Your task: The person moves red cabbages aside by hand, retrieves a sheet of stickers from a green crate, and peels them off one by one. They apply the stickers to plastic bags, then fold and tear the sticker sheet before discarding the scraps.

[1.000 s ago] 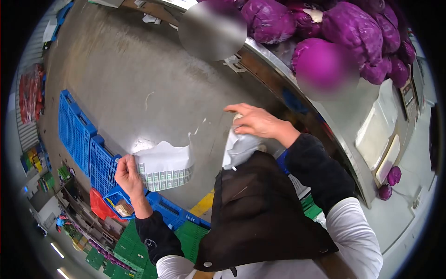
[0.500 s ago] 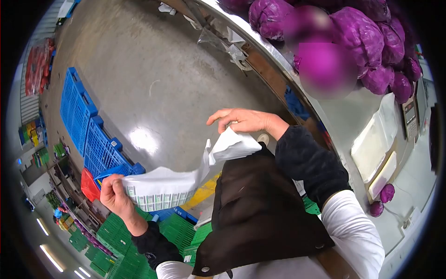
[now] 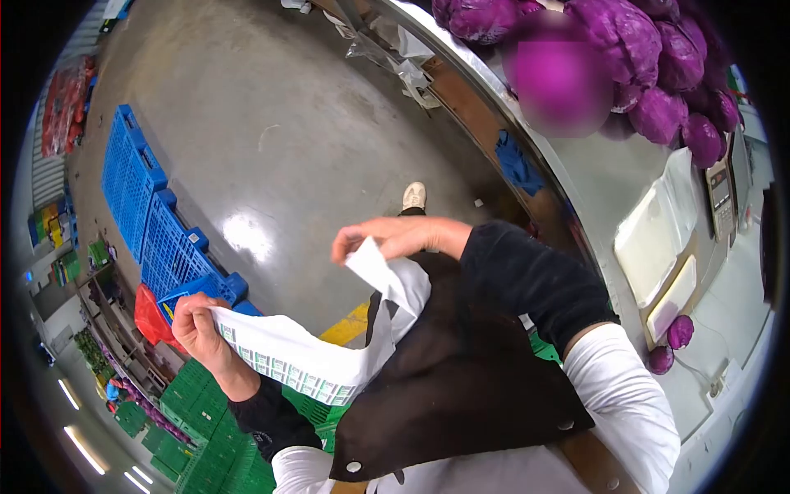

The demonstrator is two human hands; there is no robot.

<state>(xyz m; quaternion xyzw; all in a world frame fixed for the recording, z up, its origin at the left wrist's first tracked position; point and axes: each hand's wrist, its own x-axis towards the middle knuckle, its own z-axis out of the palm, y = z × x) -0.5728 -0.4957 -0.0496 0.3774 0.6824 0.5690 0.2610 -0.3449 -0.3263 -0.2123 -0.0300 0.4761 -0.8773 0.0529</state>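
Note:
A long white strip of labels [image 3: 300, 350], with rows of small green-and-black printed stickers along one stretch, sags between my two hands in front of the dark apron [image 3: 461, 370]. My left hand [image 3: 202, 329] pinches its left end between thumb and fingers. At the other end, my right hand [image 3: 399, 239] has its fingers curled over the folded, unprinted part of the strip. The right fingertips are partly hidden, but the strip's end passes under them. The middle of the strip hangs loosely against the apron.
To the right, a metal table [image 3: 588, 177] bears piled red cabbages [image 3: 613, 45], clear plastic bags [image 3: 646, 239] and a scale's keypad [image 3: 722, 198]. Blue plastic pallets [image 3: 169, 235] stand on the left. Green crates [image 3: 193, 403] are stacked lower left. My shoe [image 3: 415, 195] is on the concrete floor.
My right hand has moved left and slightly down, drawing the folded end with it. The strip hangs lower in the middle. My left hand has shifted slightly left and up. A shoe has come into fuller view.

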